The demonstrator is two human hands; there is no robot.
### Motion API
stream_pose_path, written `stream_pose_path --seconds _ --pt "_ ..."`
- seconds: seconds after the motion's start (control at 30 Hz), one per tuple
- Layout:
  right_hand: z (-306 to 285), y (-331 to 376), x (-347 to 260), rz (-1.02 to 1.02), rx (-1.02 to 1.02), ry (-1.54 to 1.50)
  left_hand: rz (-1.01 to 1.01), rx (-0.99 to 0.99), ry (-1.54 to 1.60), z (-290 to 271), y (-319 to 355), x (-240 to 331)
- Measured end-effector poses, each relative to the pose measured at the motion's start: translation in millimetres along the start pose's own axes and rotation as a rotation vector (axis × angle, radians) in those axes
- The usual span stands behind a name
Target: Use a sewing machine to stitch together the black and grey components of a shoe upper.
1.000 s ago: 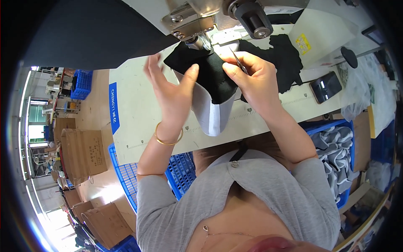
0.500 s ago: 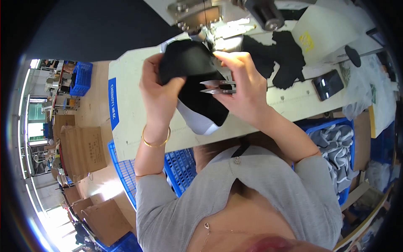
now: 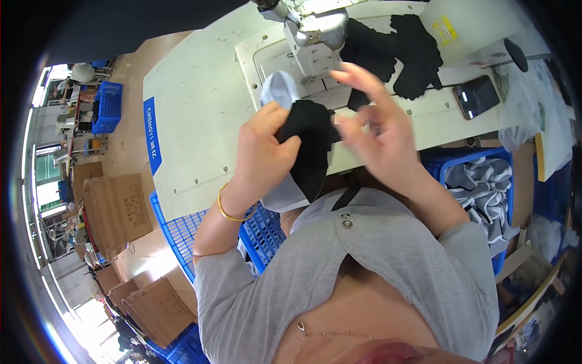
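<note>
My left hand [image 3: 262, 145] grips a black and light grey fabric piece [image 3: 306, 148] and holds it up in front of my chest, above the near edge of the white sewing table [image 3: 194, 109]. A gold bangle sits on that wrist. My right hand [image 3: 373, 124] is blurred, just right of the fabric, with its fingers spread and nothing clearly in them. The sewing machine head [image 3: 312, 33] stands beyond the hands.
A pile of black fabric pieces [image 3: 400, 45] lies on the table right of the machine, with a phone [image 3: 476, 96] further right. Blue crates sit at my left [image 3: 182, 230] and at my right [image 3: 479, 182], the right one holding grey pieces. Cardboard boxes [image 3: 115, 209] stand on the floor.
The fabric piece has come away from the machine's needle toward my chest. My right hand has let go of it and opened; the small tool it held earlier is no longer visible.
</note>
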State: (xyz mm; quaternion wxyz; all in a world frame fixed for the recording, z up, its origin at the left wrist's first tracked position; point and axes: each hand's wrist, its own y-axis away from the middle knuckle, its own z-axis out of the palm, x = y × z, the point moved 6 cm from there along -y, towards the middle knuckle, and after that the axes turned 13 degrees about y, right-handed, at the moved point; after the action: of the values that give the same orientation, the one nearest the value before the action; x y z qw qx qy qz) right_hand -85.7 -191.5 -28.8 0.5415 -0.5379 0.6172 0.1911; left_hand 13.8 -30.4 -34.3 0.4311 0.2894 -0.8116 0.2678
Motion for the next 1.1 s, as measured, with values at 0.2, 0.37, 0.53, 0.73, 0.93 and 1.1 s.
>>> stream_pose_path --seconds 0.2,0.37,0.53,0.73,0.93,1.1 --pt "20.0 -16.2 18.1 -0.218 -0.208 0.231 0.030 -0.038 -0.048 9.7 -0.6 5.9" --pt "11.4 -7.3 25.5 -0.352 0.139 0.298 -0.131 -0.163 0.428 2.0 12.8 -18.8" --pt "41.4 27.2 54.6 -0.164 0.117 0.306 -0.171 0.200 0.226 14.7 23.1 -30.8" --pt "-34.4 -32.8 87.7 -0.209 0.310 0.683 -0.068 0.306 0.104 16.0 19.3 -33.8" --pt "-43.2 -55.8 129.4 -0.150 0.144 0.893 -0.182 0.226 0.219 17.9 9.9 -26.8" --pt "-44.9 -52.0 126.9 -0.206 0.224 0.797 -0.212 0.175 0.297 18.6 11.1 -28.0"
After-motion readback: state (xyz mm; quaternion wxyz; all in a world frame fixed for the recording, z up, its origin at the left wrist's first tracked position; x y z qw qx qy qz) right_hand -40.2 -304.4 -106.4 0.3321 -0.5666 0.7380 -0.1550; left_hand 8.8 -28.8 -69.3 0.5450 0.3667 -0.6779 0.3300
